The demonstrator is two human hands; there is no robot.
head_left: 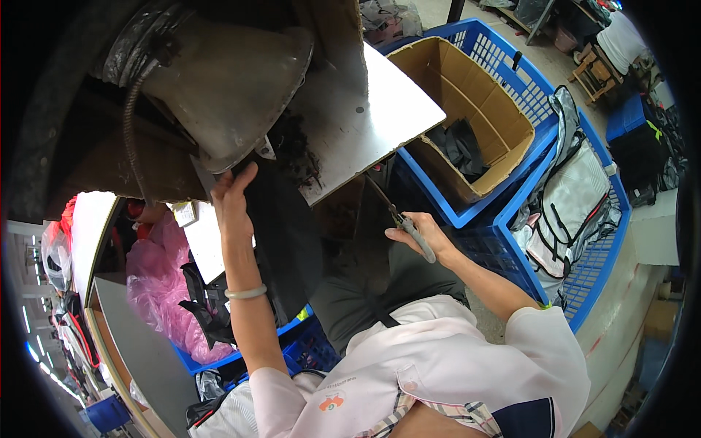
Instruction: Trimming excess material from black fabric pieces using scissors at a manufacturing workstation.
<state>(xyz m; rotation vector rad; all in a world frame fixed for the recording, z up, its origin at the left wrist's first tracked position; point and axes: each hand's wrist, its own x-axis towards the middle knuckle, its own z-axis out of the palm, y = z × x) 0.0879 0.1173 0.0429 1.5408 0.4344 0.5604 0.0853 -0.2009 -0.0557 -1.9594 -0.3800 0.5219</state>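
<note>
My left hand [234,197] is raised to the lower rim of a grimy metal hood [234,87], its fingers closed on the edge of a dark fabric piece [274,226] that hangs toward my lap. In my right hand [425,235] is a hand tool with a grey handle [418,241] and a long thin dark shaft pointing up and left, under the edge of a white tabletop [394,109]. The tip of that shaft is hard to make out. Dark scraps [298,153] lie on the tabletop beside the hood.
To the right stand a blue crate [475,212] holding a cardboard box [504,109], and another blue crate [606,241] with grey and white bags [573,204]. Pink plastic wrap [164,277] bulges at lower left beside black straps [208,299]. A flexible metal hose [130,131] hangs near the hood.
</note>
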